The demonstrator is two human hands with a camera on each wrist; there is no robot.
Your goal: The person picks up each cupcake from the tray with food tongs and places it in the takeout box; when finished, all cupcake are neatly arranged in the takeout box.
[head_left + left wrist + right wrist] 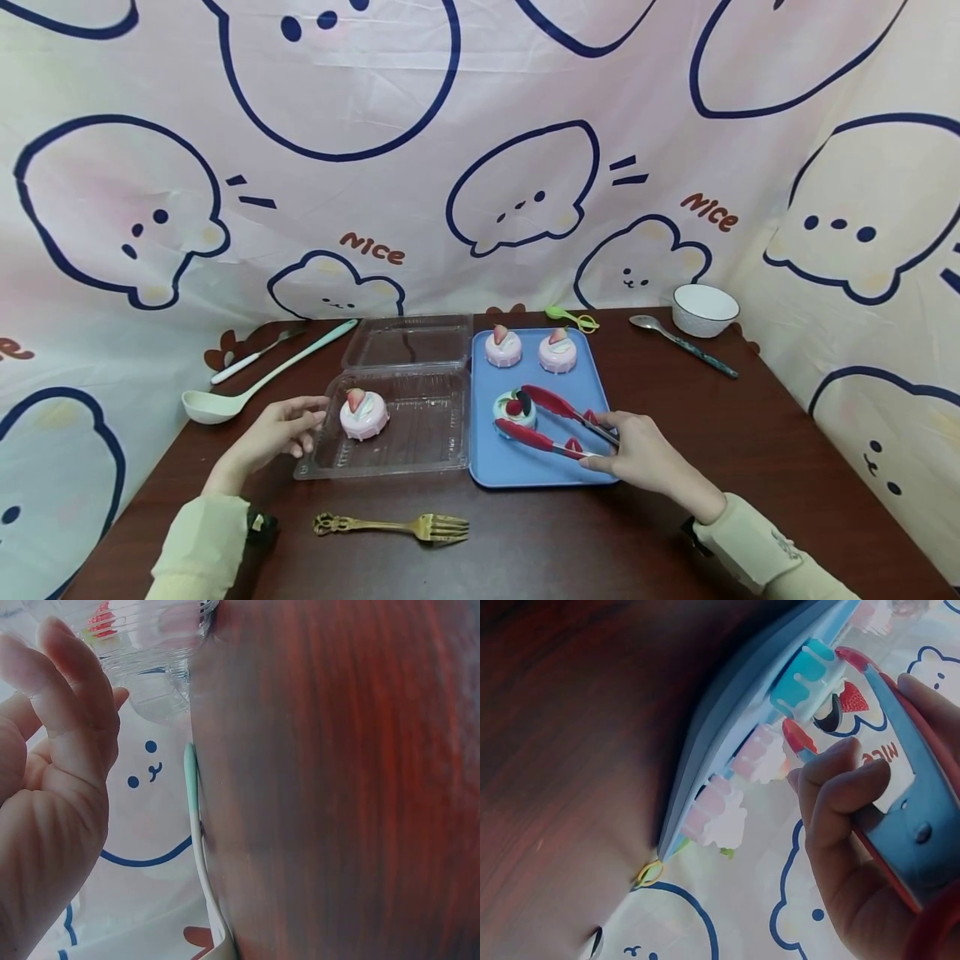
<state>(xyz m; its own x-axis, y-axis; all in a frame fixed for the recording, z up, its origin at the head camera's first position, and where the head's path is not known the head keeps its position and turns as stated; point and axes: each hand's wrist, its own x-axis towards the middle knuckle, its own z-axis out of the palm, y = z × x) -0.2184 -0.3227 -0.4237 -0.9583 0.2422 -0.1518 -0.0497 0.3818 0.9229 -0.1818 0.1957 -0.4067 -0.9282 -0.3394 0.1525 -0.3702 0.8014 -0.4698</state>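
My right hand (pixel 643 452) grips red-tipped tongs (pixel 551 446). Their tips stand on either side of a blue-green toy cake (pixel 802 682) topped with a strawberry and a dark piece. That cake sits on the blue tray (pixel 540 475), with pink strawberry-topped cakes (pixel 502 348) (pixel 557 353) behind it. At the left rim of an opened clear plastic box (pixel 431 429) is my left hand (pixel 273 433), fingers loosely bent, fingertips right at the rim. One pink cake (pixel 364 417) lies inside the box's left part.
A gold fork (pixel 397 525) lies in front of the box. At left are a ladle (pixel 247 392) and a white-handled utensil (pixel 251 362). Behind the tray lies a small green spoon (pixel 558 313); at right are a dark-handled spoon (pixel 682 343) and a white bowl (pixel 705 312).
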